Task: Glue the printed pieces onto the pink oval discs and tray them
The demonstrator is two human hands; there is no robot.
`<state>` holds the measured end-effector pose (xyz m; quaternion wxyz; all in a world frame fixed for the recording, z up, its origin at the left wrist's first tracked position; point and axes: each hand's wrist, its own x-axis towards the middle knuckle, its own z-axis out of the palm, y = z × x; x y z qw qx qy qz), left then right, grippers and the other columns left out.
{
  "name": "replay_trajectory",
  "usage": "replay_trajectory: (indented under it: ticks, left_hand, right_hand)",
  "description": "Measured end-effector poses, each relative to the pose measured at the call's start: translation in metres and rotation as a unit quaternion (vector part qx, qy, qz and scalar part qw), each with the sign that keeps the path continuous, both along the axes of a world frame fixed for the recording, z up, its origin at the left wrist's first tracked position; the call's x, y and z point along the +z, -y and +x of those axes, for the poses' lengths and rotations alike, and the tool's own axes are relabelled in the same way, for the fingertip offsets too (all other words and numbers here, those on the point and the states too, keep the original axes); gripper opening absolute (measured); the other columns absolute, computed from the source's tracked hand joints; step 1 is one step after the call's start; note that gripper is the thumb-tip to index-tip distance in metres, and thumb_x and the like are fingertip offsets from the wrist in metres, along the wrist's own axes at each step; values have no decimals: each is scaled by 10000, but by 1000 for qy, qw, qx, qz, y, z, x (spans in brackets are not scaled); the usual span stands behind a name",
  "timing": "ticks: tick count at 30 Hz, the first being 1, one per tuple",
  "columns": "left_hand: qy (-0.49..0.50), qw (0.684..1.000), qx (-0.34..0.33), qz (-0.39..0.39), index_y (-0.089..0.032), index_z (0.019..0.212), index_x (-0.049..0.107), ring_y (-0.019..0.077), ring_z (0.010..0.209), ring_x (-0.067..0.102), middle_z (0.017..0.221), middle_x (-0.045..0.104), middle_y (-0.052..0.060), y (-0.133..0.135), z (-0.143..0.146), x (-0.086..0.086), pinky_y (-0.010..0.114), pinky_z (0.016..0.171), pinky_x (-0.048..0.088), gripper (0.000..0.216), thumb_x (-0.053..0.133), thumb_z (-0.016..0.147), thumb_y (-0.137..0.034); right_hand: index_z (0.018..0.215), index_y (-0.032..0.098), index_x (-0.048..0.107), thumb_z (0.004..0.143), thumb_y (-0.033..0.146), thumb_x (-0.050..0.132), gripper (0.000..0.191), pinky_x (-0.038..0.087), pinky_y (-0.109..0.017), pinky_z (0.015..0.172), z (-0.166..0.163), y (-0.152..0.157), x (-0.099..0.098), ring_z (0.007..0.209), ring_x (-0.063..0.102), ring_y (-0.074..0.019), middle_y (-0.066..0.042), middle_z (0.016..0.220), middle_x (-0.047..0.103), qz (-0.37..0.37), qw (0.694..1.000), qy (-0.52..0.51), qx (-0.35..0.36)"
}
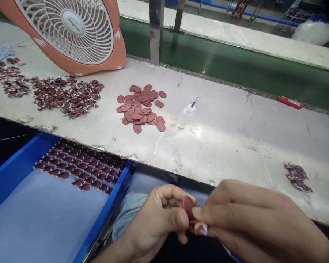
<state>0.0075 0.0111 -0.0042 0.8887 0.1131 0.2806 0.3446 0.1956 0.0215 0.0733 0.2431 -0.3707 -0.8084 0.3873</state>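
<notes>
In front of my lap, my left hand (161, 215) is closed on a flat reddish-brown oval piece (187, 205), held upright between thumb and fingers. My right hand (244, 215) meets it from the right, its thumb and fingers pinched at the oval's lower edge. There a small maroon, white and yellowish wired part (200, 229) pokes out below my right thumb; my fingers partly hide where it meets the oval. Loose oval pieces (141, 109) like the held one lie in a heap on the table. Nearest my right hand on the tabletop is a small bunch of maroon parts (297, 177).
A white bottle with a needle tip (186, 114) stands beyond my hands. Left are a large pile of maroon parts (68, 95) and an orange fan (117, 47). A blue tray (13, 177) holds rows of joined pieces. At the back lies a red cutter (290, 102).
</notes>
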Motion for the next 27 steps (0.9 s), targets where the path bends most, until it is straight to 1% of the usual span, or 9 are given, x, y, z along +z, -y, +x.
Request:
replay_trajectory:
  ticks: [2,5,9,12,18,27]
  left_hand:
    - [-4,1000,14,2,-178,741,739,61,508,595,595,669,-12,-2,1,-5,105,424,447,314,877,587,-415]
    - [-13,1000,21,-5,-165,713,721,59,527,594,615,660,-10,-4,2,-6,102,436,455,313,858,618,-430]
    - [-22,999,27,-11,-155,654,689,56,529,578,593,620,-23,-6,2,-3,101,436,451,330,856,617,-438]
    - [-23,999,34,-12,-155,653,683,58,529,568,599,608,-27,-7,3,1,107,434,449,338,859,610,-440]
    - [-37,998,43,-25,-151,637,665,59,517,559,575,588,-33,-7,4,6,114,439,450,346,858,609,-436]
    - [-37,998,45,-22,-151,646,659,58,525,577,572,592,-40,-5,1,7,115,444,457,349,851,618,-441]
  right_hand:
    - [1169,275,647,897,64,622,344,554,-146,679,1,-9,-2,784,671,-89,3,913,690,-26,1000,-12,12]
    - [1134,281,660,910,58,615,319,523,-138,726,0,-17,-4,821,650,-52,36,934,682,-58,998,-22,8]
    - [1115,259,681,905,69,626,288,519,-157,698,-2,-20,-3,786,648,-58,35,888,684,-50,998,-29,3]
    - [1112,239,691,908,83,629,265,525,-179,684,-2,-21,-2,774,649,-75,19,867,683,-50,998,-29,3]
    - [1022,217,706,906,93,631,185,519,-191,659,-3,-23,1,751,648,-86,10,855,684,-61,998,-28,-2]
    - [1038,247,709,891,100,653,216,513,-181,658,-6,-20,4,746,639,-71,33,844,673,-55,998,-17,-3]
